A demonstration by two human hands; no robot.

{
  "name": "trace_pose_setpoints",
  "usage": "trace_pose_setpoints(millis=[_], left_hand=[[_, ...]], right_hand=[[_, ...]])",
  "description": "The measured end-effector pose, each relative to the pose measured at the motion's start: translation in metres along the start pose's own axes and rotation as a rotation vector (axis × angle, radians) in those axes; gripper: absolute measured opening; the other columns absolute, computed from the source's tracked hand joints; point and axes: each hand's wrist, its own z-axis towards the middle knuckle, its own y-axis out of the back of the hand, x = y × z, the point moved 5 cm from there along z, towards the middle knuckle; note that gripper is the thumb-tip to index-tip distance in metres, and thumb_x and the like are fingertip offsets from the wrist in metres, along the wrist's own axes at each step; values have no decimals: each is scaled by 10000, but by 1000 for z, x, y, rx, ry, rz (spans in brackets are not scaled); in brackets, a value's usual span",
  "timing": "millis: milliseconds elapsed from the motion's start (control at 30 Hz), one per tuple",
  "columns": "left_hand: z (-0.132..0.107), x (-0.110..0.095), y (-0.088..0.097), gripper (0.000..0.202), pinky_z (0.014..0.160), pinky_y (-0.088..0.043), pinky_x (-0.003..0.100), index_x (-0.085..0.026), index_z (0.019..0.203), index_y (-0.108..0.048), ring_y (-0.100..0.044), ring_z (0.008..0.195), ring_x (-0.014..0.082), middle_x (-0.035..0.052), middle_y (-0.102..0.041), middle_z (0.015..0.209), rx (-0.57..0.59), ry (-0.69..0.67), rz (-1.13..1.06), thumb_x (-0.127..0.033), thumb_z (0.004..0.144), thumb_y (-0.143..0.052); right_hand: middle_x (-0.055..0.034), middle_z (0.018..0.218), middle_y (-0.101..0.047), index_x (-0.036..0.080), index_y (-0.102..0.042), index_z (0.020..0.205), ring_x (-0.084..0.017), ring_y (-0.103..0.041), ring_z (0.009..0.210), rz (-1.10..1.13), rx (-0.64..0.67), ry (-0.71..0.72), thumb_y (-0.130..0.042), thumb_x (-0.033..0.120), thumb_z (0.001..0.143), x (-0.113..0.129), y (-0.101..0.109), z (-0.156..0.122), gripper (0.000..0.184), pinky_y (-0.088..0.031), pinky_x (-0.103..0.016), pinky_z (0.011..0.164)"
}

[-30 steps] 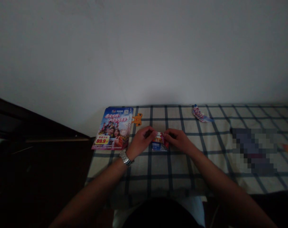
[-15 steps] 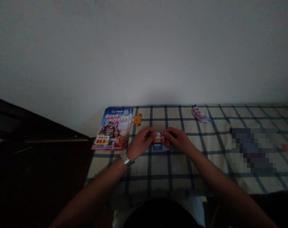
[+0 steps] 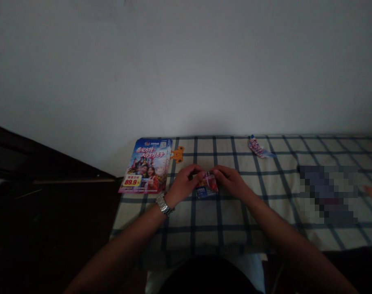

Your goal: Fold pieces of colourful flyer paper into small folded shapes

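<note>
A small folded piece of colourful printed paper [image 3: 208, 185] lies on the checked cloth [image 3: 222, 212] in front of me. My left hand [image 3: 184, 183], with a metal watch on its wrist, pinches the paper's left end with curled fingers. My right hand [image 3: 230, 180] pinches its right end. The fingertips of both hands nearly meet over the paper's top edge. Most of the paper is hidden between the two hands.
A stack of glossy flyers [image 3: 146, 165] lies at the cloth's left edge, with a small orange figure [image 3: 177, 154] beside it. A folded paper scrap [image 3: 258, 148] rests near the wall. A blurred patch [image 3: 326, 192] lies to the right. Dark furniture [image 3: 45, 196] stands left.
Both hands have drawn closer together over the paper, which looks folded smaller and more covered than before. The arms stay where they were.
</note>
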Motion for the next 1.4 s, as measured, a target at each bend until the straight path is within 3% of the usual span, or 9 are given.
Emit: trace_pose_setpoints(millis=[200, 433, 933, 1400], left_hand=[[1, 4, 3, 252, 739, -460, 265, -183, 940, -664, -610, 797, 160, 17, -678, 874, -34, 16, -18, -418, 988, -587], [1, 1, 1, 245, 735, -452, 270, -184, 926, -664, -609, 804, 164, 16, -667, 864, -15, 10, -40, -416, 975, -602], [-1, -2, -2, 245, 674, -437, 244, -172, 928, -664, -583, 737, 141, 5, -657, 828, 30, 22, -75, -412, 959, -625], [0, 5, -2, 257, 687, -444, 246, -175, 925, -660, -598, 762, 148, 7, -661, 831, 24, 26, -79, -429, 951, -637]], right_hand=[[-41, 942, -718, 233, -679, 1036, -204, -672, 861, 89, -66, 24, -612, 485, 968, 0, 5, 1, 270, -535, -327, 781], [-30, 873, -702, 227, -660, 977, -190, -658, 796, 148, -100, -16, -680, 472, 910, -1, 2, 2, 255, -531, -309, 718], [6, 752, -634, 218, -631, 865, -155, -592, 682, 216, -89, -46, -699, 462, 905, -3, 2, 2, 256, -466, -278, 622], [-13, 773, -663, 204, -692, 888, -169, -604, 714, 184, -76, -80, -614, 550, 944, -1, 5, 3, 359, -488, -291, 671]])
